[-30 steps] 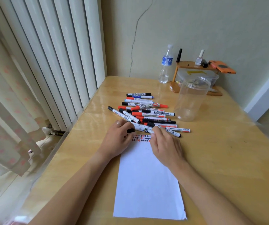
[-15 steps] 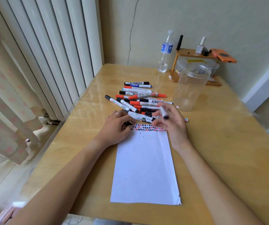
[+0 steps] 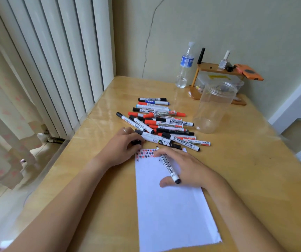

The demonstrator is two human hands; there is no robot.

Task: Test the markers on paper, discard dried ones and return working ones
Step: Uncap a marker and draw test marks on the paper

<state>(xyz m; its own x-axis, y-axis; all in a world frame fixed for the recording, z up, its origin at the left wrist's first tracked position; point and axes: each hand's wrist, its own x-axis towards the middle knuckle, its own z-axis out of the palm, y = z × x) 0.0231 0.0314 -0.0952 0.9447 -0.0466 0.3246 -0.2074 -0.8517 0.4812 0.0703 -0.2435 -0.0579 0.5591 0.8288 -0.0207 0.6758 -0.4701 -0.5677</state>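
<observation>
Right now we are in the testing step: our right hand (image 3: 186, 168) grips an uncapped marker (image 3: 168, 165) between thumb and fingers, its tip down on the top edge of the sheet of paper (image 3: 171, 211), its black rear end pointing back toward us. The tip sits at the band of small red and black test marks (image 3: 146, 154) that runs across the head of the sheet. Our left hand (image 3: 122, 150) rests at the paper's top left corner, fingers curled round a small black piece that we take for this marker's cap (image 3: 136, 142), though it is too small to be sure. Just beyond the paper lies the loose pile of markers (image 3: 162, 122), red, black and blue capped, and to the right of the pile stands a clear plastic jar (image 3: 213, 108), open at the top and apparently empty. The next move, as we judge it, calls for a short stroke beside the existing marks, then a look at whether ink shows. If it writes, we would need to bring cap and marker together and set it with the working ones, perhaps in the jar; where dried ones go we cannot tell from this view.
</observation>
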